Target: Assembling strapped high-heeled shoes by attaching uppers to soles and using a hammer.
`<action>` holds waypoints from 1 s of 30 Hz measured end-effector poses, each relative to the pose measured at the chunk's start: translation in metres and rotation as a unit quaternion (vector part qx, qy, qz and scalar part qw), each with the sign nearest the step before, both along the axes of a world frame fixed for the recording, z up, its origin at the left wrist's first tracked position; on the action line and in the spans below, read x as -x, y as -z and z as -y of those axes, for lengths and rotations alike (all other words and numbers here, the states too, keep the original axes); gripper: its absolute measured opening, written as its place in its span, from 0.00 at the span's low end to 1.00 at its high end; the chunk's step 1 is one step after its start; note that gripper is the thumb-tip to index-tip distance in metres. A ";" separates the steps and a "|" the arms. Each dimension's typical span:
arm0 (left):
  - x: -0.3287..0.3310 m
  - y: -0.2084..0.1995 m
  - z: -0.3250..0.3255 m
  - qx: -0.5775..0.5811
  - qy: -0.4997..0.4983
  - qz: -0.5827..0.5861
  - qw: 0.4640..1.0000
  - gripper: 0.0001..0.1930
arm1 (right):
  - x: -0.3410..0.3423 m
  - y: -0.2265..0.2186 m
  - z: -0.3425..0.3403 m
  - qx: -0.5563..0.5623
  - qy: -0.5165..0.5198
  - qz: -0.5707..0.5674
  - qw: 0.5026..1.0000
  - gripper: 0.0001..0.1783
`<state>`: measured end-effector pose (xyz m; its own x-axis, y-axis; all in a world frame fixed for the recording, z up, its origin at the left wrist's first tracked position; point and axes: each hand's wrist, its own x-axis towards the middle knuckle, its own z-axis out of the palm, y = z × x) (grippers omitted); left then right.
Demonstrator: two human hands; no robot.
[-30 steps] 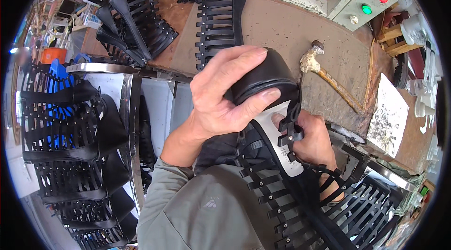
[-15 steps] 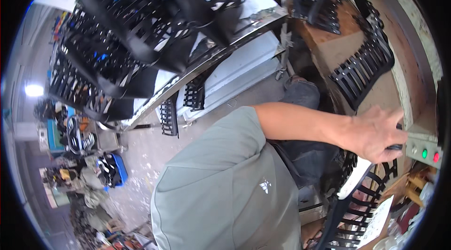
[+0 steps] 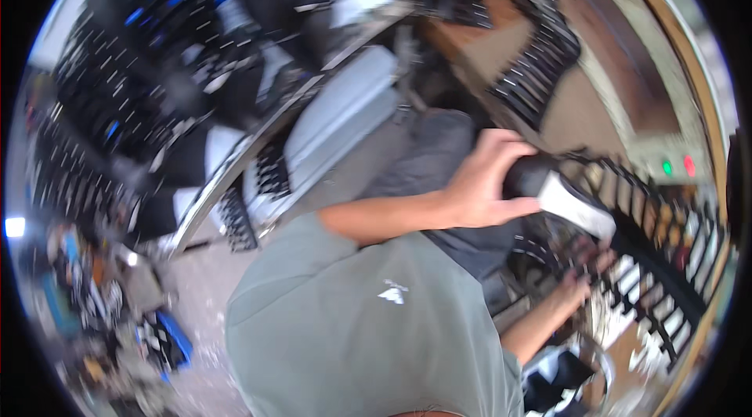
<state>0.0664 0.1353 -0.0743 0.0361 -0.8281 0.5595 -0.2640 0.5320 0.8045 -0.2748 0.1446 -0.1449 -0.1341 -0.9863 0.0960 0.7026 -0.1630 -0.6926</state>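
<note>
My left hand [image 3: 486, 182] curves its thumb and fingers round the black end of a long, rounded black-and-white piece [image 3: 580, 209], whose exact kind I cannot make out. Past its white end lies a black slotted piece [image 3: 658, 268] with a solid spine and rows of narrow strips on both sides. By those strips, near the white end, is my right hand [image 3: 583, 268]; its fingers are smeared by motion and partly covered, so what they hold is unclear.
Another black slotted piece [image 3: 540, 64] lies on the bench beyond my left hand. Many more pile up on a metal-edged table [image 3: 313, 84] at upper left. A box with green and red buttons [image 3: 677, 166] sits at right. A blue bin [image 3: 172, 339] stands on the floor.
My left hand has drawn back from beside the button box and is now round the black-and-white piece. My right hand has come into sight. The whole view has shifted and turned.
</note>
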 end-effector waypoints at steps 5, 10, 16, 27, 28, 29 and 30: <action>-0.015 0.058 -0.016 -0.262 0.138 -0.322 0.899 0.21 | -0.039 -0.001 0.032 -0.144 0.215 -0.117 0.959 0.23; -0.014 0.037 0.026 -0.058 0.167 0.011 0.984 0.35 | -0.146 -0.066 -0.019 0.065 -0.095 -0.043 0.992 0.35; -0.023 -0.038 0.023 -0.100 0.316 0.045 0.942 0.33 | -0.163 -0.123 -0.040 0.132 -0.210 -0.212 0.945 0.16; -0.044 -0.045 0.001 -0.019 0.280 -0.042 0.959 0.27 | -0.187 -0.136 -0.040 0.162 -0.114 -0.280 0.939 0.14; -0.045 -0.046 0.004 0.013 0.259 -0.040 0.965 0.27 | -0.186 -0.137 -0.037 0.154 -0.172 -0.243 0.942 0.13; -0.042 -0.047 0.010 0.032 0.245 -0.039 0.968 0.28 | -0.187 -0.139 -0.034 0.140 -0.194 -0.241 0.941 0.11; -0.041 -0.047 0.017 0.003 0.268 -0.039 0.962 0.28 | -0.189 -0.142 -0.034 0.137 -0.193 -0.243 0.941 0.11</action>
<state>0.1074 0.1184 -0.0272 -0.3534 -0.7355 0.5781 0.1123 0.5802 0.8067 -0.0855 0.1783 -0.0027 0.3545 -0.8815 0.3120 0.3571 -0.1807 -0.9164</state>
